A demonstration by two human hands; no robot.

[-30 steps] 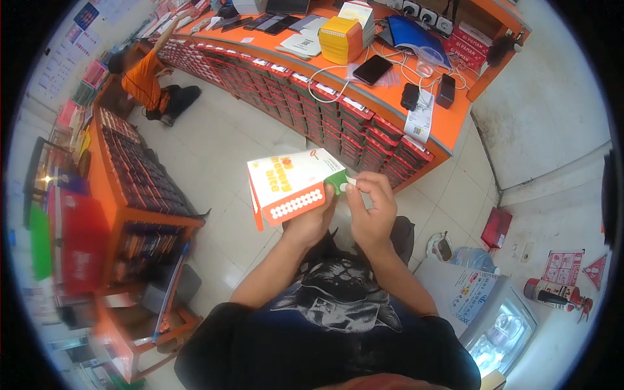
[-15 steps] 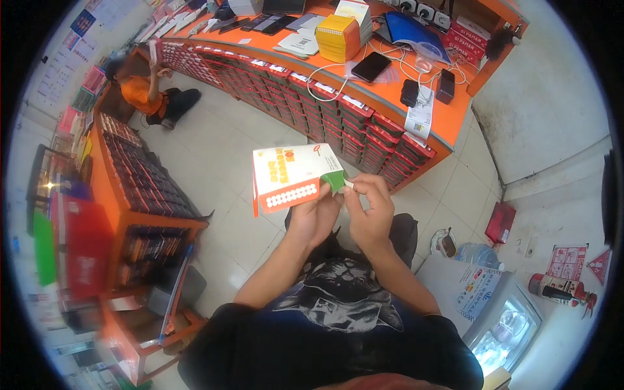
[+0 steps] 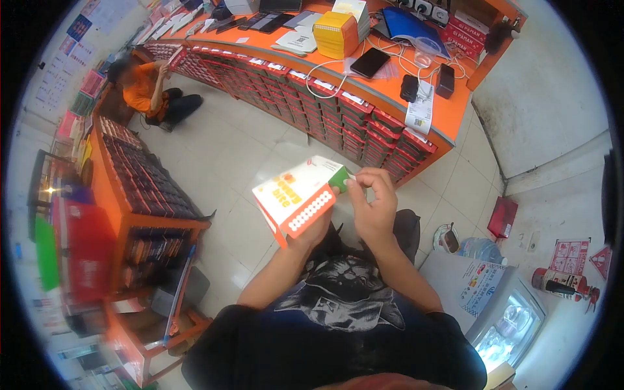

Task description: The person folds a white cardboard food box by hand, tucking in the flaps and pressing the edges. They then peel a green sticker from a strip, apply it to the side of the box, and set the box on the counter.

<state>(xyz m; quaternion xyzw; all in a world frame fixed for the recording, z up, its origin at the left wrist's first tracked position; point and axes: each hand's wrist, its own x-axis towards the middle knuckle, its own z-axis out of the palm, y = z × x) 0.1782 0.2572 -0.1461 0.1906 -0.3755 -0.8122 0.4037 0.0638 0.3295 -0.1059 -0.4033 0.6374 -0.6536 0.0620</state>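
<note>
A white cardboard food box (image 3: 296, 188) with orange edging and yellow-orange lettering is held out in front of my body, tilted. My left hand (image 3: 315, 233) supports it from below, its thumb at the near right corner and most of its fingers hidden under the box. At the box's right end is a green part (image 3: 339, 179). My right hand (image 3: 374, 198) is closed in a pinch at the edge of that green end, thumb against forefinger.
An orange counter (image 3: 383, 91) with red-fronted racks runs across the back, holding phones, cables and a yellow box (image 3: 336, 34). A person in orange (image 3: 144, 91) crouches at far left. A shelf (image 3: 140, 188) stands left; a fridge (image 3: 468, 299) and fire extinguisher (image 3: 562, 284) stand right.
The box has turned clockwise and tipped, its left end coming lower. My left hand has turned with it. My right hand stays pinched at the green end, slightly shifted.
</note>
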